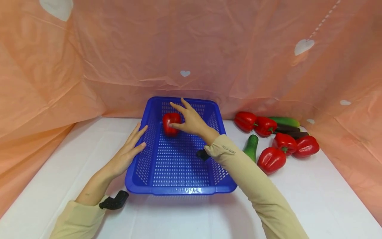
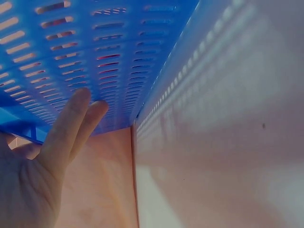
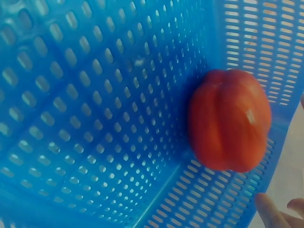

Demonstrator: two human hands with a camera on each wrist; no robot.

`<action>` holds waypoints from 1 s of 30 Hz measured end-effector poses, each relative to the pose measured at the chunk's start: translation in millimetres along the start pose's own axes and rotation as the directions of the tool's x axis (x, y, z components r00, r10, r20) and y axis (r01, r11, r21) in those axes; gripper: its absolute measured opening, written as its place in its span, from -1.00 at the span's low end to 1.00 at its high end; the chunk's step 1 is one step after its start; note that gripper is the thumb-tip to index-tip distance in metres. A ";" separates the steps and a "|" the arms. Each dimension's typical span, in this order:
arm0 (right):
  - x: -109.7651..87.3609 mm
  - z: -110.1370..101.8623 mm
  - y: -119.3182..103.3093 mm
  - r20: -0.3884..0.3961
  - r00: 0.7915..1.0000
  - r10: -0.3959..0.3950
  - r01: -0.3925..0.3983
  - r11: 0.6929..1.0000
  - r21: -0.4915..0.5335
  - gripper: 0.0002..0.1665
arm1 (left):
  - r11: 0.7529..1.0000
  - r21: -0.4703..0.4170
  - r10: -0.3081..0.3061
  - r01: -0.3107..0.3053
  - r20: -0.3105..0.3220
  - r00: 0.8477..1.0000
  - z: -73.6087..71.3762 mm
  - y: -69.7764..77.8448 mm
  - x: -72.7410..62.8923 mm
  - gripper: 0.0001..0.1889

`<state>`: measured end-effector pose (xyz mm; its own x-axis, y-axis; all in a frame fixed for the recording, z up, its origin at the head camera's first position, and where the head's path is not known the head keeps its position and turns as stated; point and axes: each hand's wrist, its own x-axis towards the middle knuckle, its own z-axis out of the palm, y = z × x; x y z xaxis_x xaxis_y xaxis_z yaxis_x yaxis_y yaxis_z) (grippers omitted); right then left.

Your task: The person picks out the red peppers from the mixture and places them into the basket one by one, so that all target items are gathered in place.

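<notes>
A red bell pepper (image 1: pixel 171 124) lies in the far left part of a blue plastic basket (image 1: pixel 180 190). Over it, my right hand (image 1: pixel 192 121) has its fingers spread and holds nothing; the thumb overlaps the pepper in the head view. In the right wrist view the whole pepper (image 3: pixel 230 120) shows against the perforated wall. My left hand (image 1: pixel 126 156) is at the basket's left rim, fingers extended. From the left wrist, two straight fingers (image 2: pixel 69 121) show along the outer side wall, with other fingers partly hidden behind the rim.
On the white table (image 1: pixel 74 156), right of the basket, lie several more red bell peppers (image 1: pixel 271 160), a cucumber (image 1: pixel 251 146), a longer green vegetable (image 1: pixel 286 121) and dark eggplants (image 1: pixel 287 128). An orange sheet with white hearts (image 1: pixel 197 43) hangs behind and at both sides.
</notes>
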<state>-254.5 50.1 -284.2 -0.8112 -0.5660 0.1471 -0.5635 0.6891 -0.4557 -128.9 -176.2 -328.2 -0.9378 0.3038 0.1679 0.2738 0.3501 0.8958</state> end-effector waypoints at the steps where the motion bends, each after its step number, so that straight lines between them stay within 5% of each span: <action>1: -0.6 -0.5 -0.1 -0.004 1.000 -0.003 0.003 1.000 0.000 -0.08 | 1.000 0.000 -0.001 0.001 0.001 1.000 -0.4 -0.3 0.2 -0.37; 30: -33.4 -44.3 10.4 -0.185 0.980 -0.076 0.077 0.997 -0.002 -0.14 | 1.000 -0.012 0.000 0.000 0.008 1.000 -10.3 -7.1 -0.4 -0.36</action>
<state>-240.2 96.2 -254.9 -0.7812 -0.5229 0.3411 -0.6242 0.6444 -0.4417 -132.6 -187.9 -330.5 -0.9360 0.3110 0.1649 0.2713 0.3390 0.9008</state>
